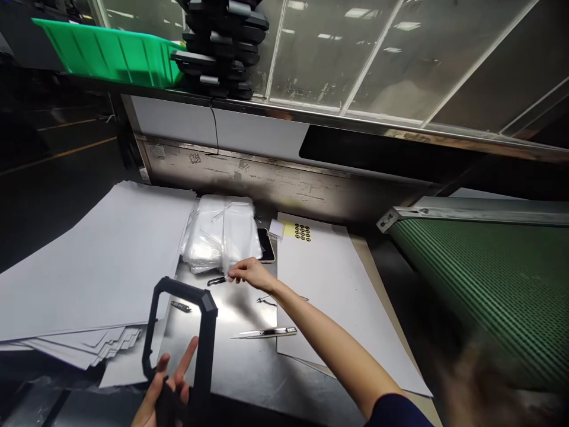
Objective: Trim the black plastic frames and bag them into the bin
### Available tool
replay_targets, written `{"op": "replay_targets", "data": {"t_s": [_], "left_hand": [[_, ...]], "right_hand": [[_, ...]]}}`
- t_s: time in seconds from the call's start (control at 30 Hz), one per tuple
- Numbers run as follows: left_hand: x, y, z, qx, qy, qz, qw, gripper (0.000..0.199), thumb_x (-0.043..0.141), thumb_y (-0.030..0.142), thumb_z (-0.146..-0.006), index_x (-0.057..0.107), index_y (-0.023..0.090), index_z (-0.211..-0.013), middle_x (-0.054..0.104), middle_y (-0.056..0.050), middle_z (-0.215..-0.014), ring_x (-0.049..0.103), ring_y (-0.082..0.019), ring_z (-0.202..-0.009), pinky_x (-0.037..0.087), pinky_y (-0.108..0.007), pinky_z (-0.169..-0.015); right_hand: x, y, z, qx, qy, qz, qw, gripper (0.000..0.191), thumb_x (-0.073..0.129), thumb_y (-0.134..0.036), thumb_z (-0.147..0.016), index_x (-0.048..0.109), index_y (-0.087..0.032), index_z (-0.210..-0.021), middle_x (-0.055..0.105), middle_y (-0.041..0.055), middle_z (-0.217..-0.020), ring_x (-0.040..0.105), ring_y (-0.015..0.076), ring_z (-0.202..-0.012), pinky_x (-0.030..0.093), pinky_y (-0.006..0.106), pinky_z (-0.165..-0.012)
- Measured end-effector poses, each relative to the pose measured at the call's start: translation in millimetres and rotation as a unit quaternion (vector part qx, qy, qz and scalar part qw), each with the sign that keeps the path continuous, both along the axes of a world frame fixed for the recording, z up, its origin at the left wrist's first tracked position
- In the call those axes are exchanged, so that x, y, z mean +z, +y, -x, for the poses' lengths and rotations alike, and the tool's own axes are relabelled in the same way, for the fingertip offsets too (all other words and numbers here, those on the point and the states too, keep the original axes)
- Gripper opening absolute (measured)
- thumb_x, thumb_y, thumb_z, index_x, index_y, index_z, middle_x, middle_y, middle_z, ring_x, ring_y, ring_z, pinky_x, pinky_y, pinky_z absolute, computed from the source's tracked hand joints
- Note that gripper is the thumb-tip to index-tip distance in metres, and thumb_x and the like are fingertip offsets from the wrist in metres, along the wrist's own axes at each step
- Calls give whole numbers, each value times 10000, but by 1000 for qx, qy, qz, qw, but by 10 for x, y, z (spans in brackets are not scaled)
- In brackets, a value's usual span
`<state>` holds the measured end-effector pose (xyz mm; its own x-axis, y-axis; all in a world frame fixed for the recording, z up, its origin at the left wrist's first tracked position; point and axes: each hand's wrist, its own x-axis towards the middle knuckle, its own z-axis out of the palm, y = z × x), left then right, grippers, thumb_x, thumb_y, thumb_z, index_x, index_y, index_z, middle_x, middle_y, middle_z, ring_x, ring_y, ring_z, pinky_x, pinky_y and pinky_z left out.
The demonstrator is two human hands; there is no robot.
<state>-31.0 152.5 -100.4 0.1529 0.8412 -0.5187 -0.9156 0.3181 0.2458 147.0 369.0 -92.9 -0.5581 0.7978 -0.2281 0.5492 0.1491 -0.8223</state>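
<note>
My left hand [153, 398] holds a black plastic frame [207, 338] upright at the lower left, with one finger stretched across its opening. My right hand [252, 273] reaches forward, thumb and fingers pinched at the near edge of a stack of clear plastic bags [217, 231]. Just left of those fingertips lies a black pen [216, 281]. A phone [267, 246] is partly under the bags. Below my right forearm is a box cutter [267, 333], and a small dark tool [181, 306] shows through the frame's opening.
White sheets [98, 255] are piled at left, and more white sheets [329, 284] at right carry a label sheet [302, 231]. A green conveyor belt [489, 279] runs at right, with a blurred hand [471, 385] beside it. A green bin [111, 56] and stacked black parts [220, 50] stand above.
</note>
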Motion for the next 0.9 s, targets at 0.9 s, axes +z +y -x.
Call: {"op": "replay_targets", "data": {"t_s": [0.9], "left_hand": [[43, 15, -145, 27, 182, 112, 976, 353, 386, -25, -794, 674, 178, -764, 729, -7, -787, 662, -110, -707, 540, -190, -601]], "right_hand": [[249, -1130, -144, -219, 444, 271, 826, 333, 605, -395, -599, 350, -181, -582, 387, -52, -562, 409, 64, -525, 406, 234, -574]]}}
